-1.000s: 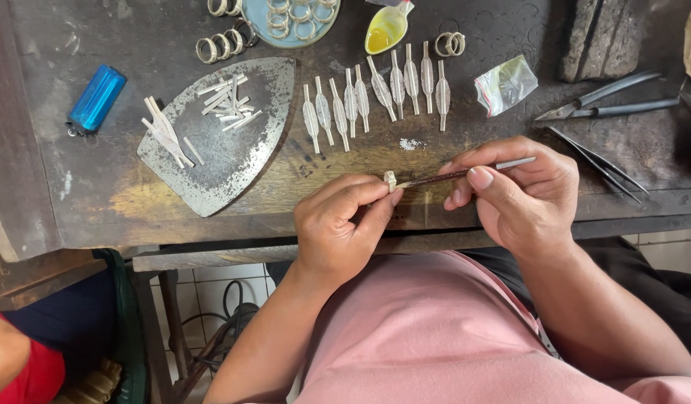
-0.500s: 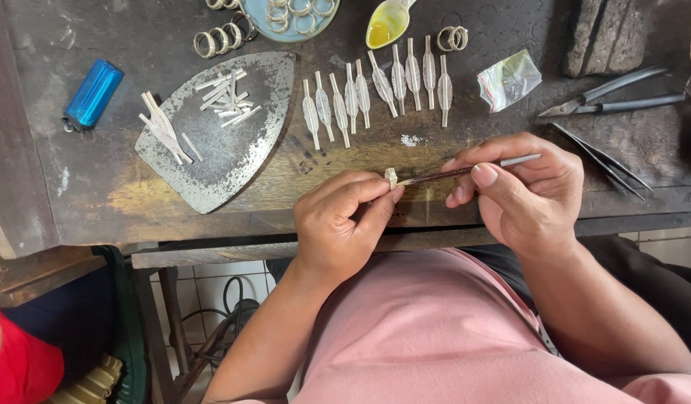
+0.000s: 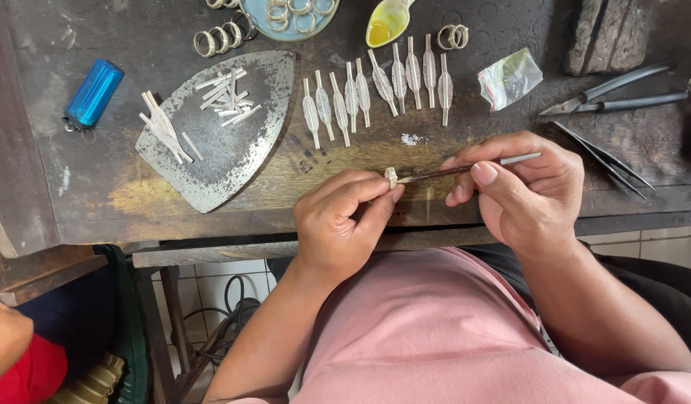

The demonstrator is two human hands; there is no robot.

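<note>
My left hand (image 3: pixel 338 221) pinches a small pale metal piece (image 3: pixel 391 176) between thumb and forefinger, just above the front edge of the dark wooden bench (image 3: pixel 46 194). My right hand (image 3: pixel 529 191) grips thin tweezers (image 3: pixel 465 169) that lie almost level, and their tip touches the small piece. Behind the hands lies a row of several leaf-shaped silver pieces (image 3: pixel 375 90).
An iron-shaped metal plate (image 3: pixel 233 157) with several short silver strips sits at left, a blue lighter (image 3: pixel 93 93) beyond it. Rings (image 3: pixel 218 39), a blue dish (image 3: pixel 297 15), a yellow spoon (image 3: pixel 387 26), a small plastic bag (image 3: pixel 510 77), pliers (image 3: pixel 615 93) and spare tweezers (image 3: pixel 603 158) lie around.
Both hands stay almost where they were; the tweezers' tip remains at the small piece, with only slight finger shifts.
</note>
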